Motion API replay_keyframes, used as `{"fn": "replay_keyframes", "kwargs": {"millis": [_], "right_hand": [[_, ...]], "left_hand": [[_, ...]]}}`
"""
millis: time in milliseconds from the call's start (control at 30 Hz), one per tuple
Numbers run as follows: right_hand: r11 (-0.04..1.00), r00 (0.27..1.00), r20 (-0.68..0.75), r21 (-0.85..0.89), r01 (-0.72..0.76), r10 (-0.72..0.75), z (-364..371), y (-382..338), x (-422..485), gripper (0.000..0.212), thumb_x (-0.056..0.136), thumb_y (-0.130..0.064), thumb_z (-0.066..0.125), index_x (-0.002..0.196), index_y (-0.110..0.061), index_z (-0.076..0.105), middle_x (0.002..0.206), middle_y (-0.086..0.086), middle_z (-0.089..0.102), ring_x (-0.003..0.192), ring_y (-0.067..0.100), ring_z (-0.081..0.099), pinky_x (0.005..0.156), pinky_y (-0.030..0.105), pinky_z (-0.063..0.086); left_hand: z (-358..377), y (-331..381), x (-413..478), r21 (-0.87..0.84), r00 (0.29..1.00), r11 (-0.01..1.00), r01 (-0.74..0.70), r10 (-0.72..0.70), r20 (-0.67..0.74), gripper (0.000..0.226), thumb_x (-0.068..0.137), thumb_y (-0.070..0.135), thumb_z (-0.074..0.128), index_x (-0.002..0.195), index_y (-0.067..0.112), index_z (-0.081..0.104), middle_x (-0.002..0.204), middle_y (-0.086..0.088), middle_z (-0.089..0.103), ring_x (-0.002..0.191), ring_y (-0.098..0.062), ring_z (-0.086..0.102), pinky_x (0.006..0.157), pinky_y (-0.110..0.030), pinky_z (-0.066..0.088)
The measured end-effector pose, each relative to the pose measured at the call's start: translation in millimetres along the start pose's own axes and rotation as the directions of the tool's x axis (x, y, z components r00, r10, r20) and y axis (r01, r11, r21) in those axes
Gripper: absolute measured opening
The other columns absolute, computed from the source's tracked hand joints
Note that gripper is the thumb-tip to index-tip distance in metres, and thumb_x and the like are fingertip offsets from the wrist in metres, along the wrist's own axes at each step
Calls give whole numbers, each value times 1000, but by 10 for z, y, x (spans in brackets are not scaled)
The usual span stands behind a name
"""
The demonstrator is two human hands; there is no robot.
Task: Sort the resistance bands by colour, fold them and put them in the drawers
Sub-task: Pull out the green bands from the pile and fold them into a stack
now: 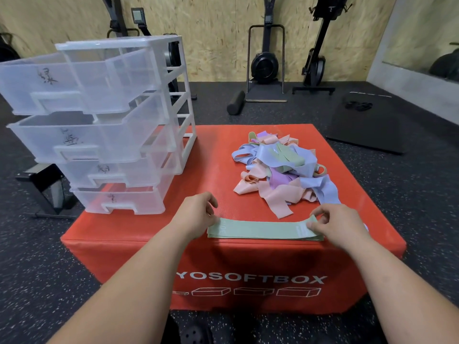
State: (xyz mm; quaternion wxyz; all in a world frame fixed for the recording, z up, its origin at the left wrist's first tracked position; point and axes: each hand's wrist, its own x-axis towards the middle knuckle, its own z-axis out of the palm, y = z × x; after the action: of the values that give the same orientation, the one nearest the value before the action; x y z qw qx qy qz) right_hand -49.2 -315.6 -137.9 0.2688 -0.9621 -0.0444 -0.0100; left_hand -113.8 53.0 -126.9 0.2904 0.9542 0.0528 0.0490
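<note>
A flat stack of green resistance bands (263,230) lies along the front edge of the red soft box (216,155). My left hand (198,211) pinches the stack's left end. My right hand (335,223) pinches its right end, thumb on top. Behind them sits a tangled pile of bands (280,170) in peach, lilac, blue and green. A clear plastic drawer unit (104,125) stands on the box's left side with all its drawers pulled out; each drawer front carries a handwritten label.
The box stands on black speckled rubber flooring. A low black stand (47,189) sits left of the box. Behind are a foam roller (235,102), exercise machines against the wooden wall, and a black mat (367,122) at right. My dark shoe (196,335) shows at the bottom.
</note>
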Motion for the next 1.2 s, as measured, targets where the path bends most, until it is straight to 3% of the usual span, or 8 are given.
{"fn": "replay_keyframes", "kwargs": {"millis": [133, 267, 367, 433, 700, 867, 1000, 1200], "right_hand": [[998, 1000, 20, -57, -2, 4, 39, 49, 20, 27, 76, -36, 89, 99, -32, 76, 76, -9, 68, 76, 8, 64, 73, 31, 50], [997, 999, 23, -62, 37, -36, -11, 110, 52, 36, 73, -44, 90, 105, -39, 74, 93, -10, 68, 86, 12, 64, 81, 33, 51], [992, 980, 159, -8, 122, -120, -110, 180, 55, 52, 67, -46, 94, 114, -45, 70, 109, -21, 68, 95, 4, 64, 87, 29, 50], [985, 943, 291, -4, 172, -163, -166, 202, 27, 63, 65, -42, 97, 120, -47, 67, 115, -28, 64, 104, 0, 62, 89, 20, 44], [979, 934, 303, -15, 202, -188, -138, 266, 44, 60, 65, -28, 98, 118, -43, 71, 117, -20, 69, 110, 2, 64, 97, 21, 48], [978, 933, 305, -25, 207, -190, -179, 272, 41, 57, 65, -25, 97, 114, -42, 72, 112, -20, 70, 106, -1, 65, 85, 7, 41], [981, 936, 305, -25, 194, -177, -193, 253, 43, 55, 64, -25, 98, 107, -45, 71, 109, -20, 72, 104, -4, 65, 84, 9, 43], [982, 926, 332, -5, 189, -177, -222, 246, 52, 61, 65, -22, 98, 116, -41, 70, 110, -23, 70, 102, -10, 63, 77, -4, 40]], "left_hand": [[34, 0, 8, 78, 998, 995, -59, 58, 8, 26, 83, 13, 81, 105, 22, 70, 92, 6, 67, 81, -16, 64, 73, -34, 55], [14, -54, 15, 88, 993, 990, -112, 108, 47, 26, 89, 27, 81, 112, 28, 69, 104, 11, 66, 92, -13, 64, 83, -32, 54], [-52, -120, -14, 112, 968, 983, -145, 117, 221, 58, 80, 44, 89, 131, 34, 65, 124, 17, 66, 110, -9, 62, 96, -32, 51], [-77, -138, -47, 160, 952, 972, -172, 123, 279, 72, 76, 43, 92, 140, 36, 60, 130, 19, 65, 116, -9, 59, 101, -33, 50], [-84, -112, -97, 167, 966, 968, -189, 153, 209, 70, 74, 37, 94, 137, 36, 63, 122, 13, 69, 101, -9, 65, 92, -36, 58], [-111, -119, -110, 147, 965, 973, -177, 143, 218, 69, 75, 36, 94, 137, 37, 63, 122, 14, 69, 101, -9, 66, 93, -33, 58], [-111, -134, -107, 162, 966, 971, -173, 136, 221, 68, 75, 38, 94, 136, 39, 63, 123, 17, 69, 102, -9, 65, 92, -32, 58], [-111, -149, -74, 189, 964, 963, -192, 150, 217, 70, 75, 45, 93, 138, 41, 61, 126, 20, 68, 107, -9, 62, 93, -34, 57]]}}
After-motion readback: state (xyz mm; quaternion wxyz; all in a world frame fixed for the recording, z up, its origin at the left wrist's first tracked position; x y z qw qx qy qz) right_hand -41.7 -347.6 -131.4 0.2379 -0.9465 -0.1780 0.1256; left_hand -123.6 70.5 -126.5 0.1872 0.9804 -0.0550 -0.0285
